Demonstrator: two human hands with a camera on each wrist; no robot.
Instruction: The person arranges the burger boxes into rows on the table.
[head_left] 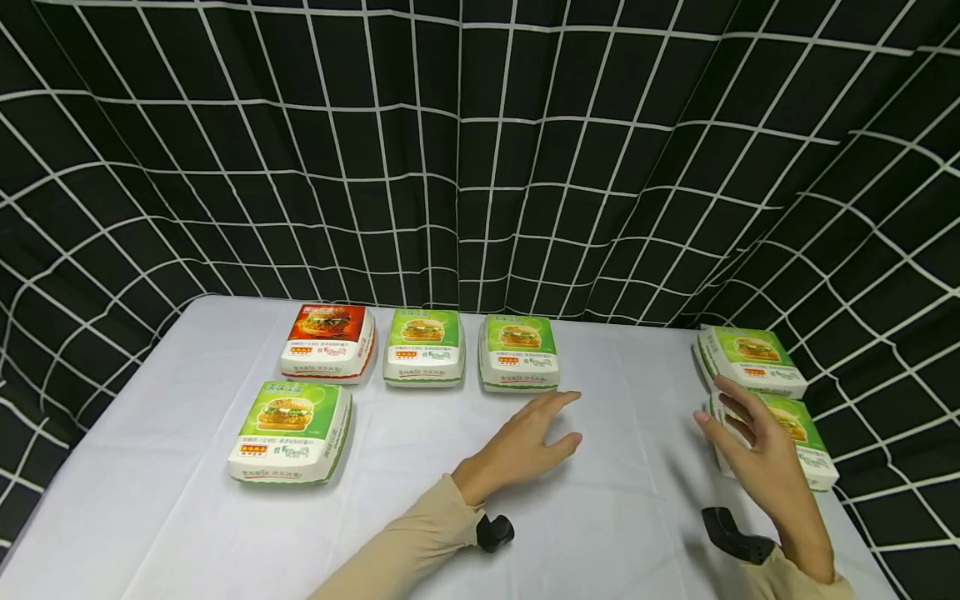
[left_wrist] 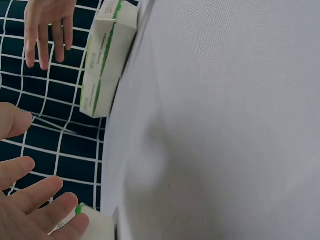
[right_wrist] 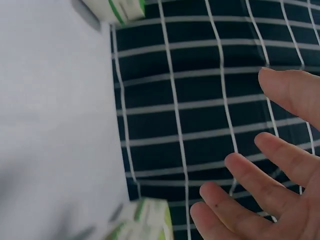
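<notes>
My left hand (head_left: pixel 523 443) hovers above the white table, just in front of a green-and-white burger box (head_left: pixel 519 354), its fingers extended and thumb spread, holding nothing. My right hand (head_left: pixel 767 457) is raised at the right, fingers apart and gently bent, with nothing in its grasp. In the head view it partly covers the nearer right-hand green burger box (head_left: pixel 817 467). Behind that box sits another green burger box (head_left: pixel 753 360). The left wrist view shows the left fingers (left_wrist: pixel 47 192) spread, and in the right wrist view the right fingers (right_wrist: pixel 260 185) are likewise apart.
A red burger box (head_left: pixel 328 342) and a green one (head_left: pixel 424 348) stand in the back row at left. Nearer the front lies another green box (head_left: pixel 291 433). A black curtain with white grid lines (head_left: pixel 480 150) surrounds the back and sides of the white-covered table (head_left: pixel 187 533).
</notes>
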